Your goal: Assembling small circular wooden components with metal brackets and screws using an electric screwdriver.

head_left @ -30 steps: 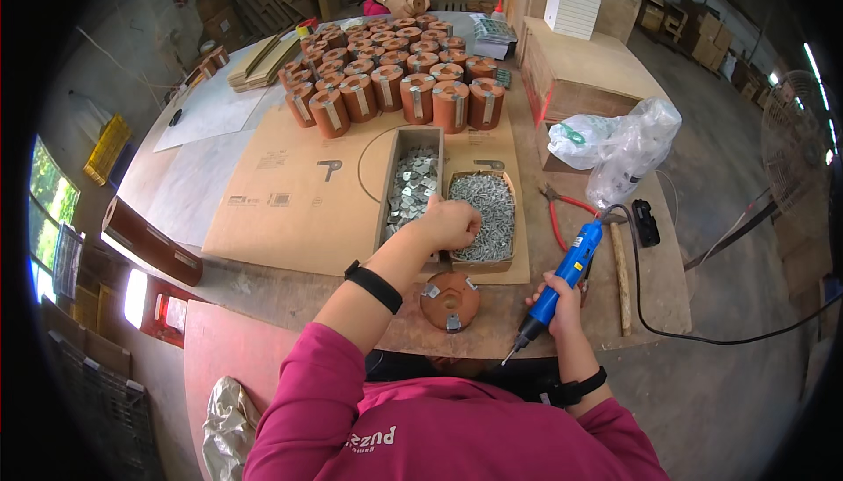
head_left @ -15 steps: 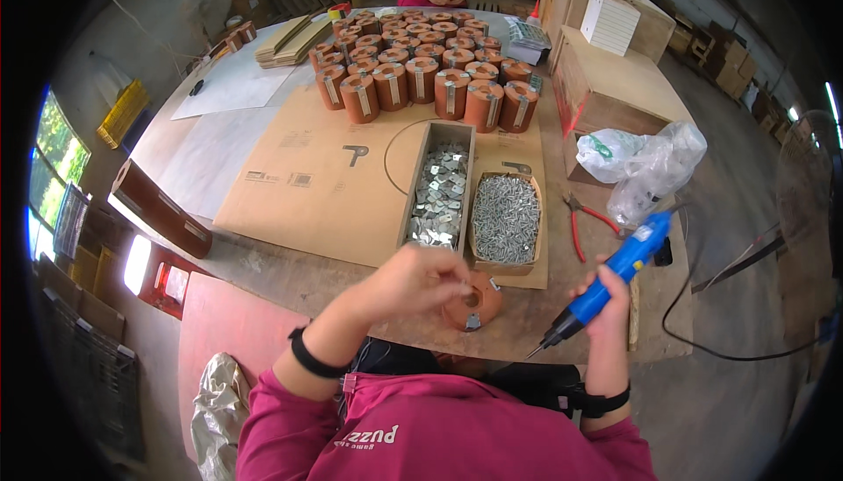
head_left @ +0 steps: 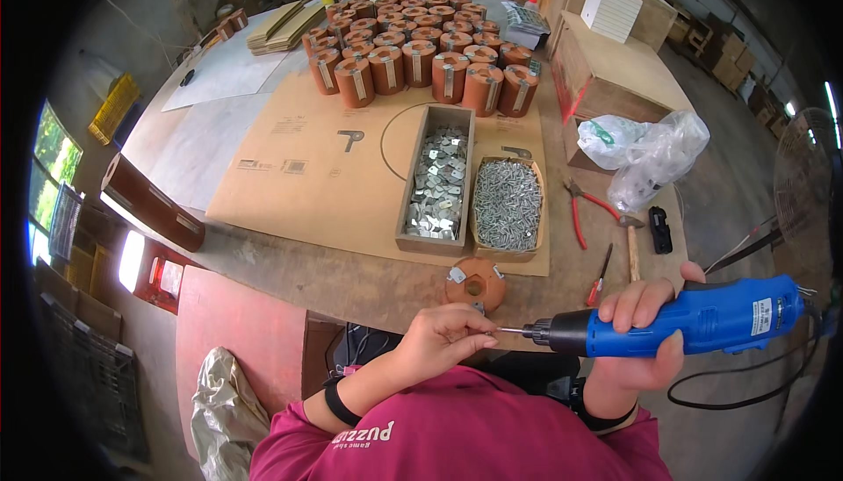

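I see the blue electric screwdriver (head_left: pixel 694 319) lying level, its long axis across the view, bit pointing left. My right hand (head_left: pixel 637 341) wraps its body; my left hand (head_left: pixel 443 336) pinches a small screw (head_left: pixel 492 332) at the bit tip, just below the round copper-coloured coil (head_left: pixel 475 282) (on the wooden counter (head_left: pixel 290 262)). Workshop floor around.

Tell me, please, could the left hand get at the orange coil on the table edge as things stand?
Probably yes: the left hand is at the tip of the blue electric screwdriver, just below the orange coil, and nothing lies between them, though its fingers pinch something small.
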